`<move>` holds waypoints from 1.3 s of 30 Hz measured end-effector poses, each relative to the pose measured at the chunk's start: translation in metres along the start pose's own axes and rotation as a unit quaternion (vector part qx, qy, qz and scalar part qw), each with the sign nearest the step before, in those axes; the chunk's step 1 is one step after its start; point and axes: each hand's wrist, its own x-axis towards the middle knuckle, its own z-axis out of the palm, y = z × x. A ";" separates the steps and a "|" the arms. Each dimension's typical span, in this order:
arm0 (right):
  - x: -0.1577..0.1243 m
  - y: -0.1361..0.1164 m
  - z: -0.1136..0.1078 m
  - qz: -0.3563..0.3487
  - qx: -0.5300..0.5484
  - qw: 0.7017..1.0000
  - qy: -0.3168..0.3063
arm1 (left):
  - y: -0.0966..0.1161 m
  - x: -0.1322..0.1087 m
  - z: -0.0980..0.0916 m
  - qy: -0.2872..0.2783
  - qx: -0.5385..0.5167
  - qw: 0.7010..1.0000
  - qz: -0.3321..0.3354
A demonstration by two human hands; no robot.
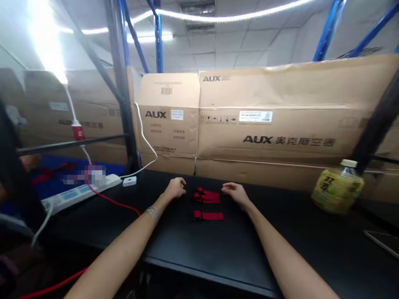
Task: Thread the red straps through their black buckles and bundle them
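Observation:
Two groups of dark red fabric straps lie on the black table between my hands. The farther red straps (pixel 212 197) are bunched or layered, with a dark piece at their left end. Closer to me, a single red strap (pixel 213 216) lies flat, folded at its left end around a dark piece that may be a buckle. My left hand (pixel 175 188) rests left of the farther straps, fingers loosely curved and apart, holding nothing. On the other side, my right hand (pixel 236 192) has its fingers stretched toward those straps' right end, with no strap visibly gripped.
Behind the black table (pixel 199 245) stand large cardboard boxes (pixel 280 124). A yellow-labelled bottle (pixel 338 189) stands at right, near a phone-like flat device (pixel 383 242). At left are a white power strip (pixel 75 195), a red cable (pixel 115 201) and a small white box (pixel 129 181).

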 end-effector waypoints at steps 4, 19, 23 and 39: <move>0.001 -0.001 -0.001 0.008 0.012 1.000 -0.015 | -0.004 0.006 0.000 0.002 -0.027 1.000 -0.006; 0.000 -0.007 -0.002 0.028 -0.005 0.999 -0.034 | -0.015 0.013 0.018 -0.083 -0.145 0.985 0.054; 0.001 -0.006 -0.003 0.005 -0.027 0.999 -0.039 | -0.012 0.011 0.016 -0.088 -0.140 0.985 0.055; -0.044 -0.052 0.045 -0.094 -0.361 0.905 -0.203 | 0.012 -0.003 0.005 -0.203 -0.154 0.955 0.149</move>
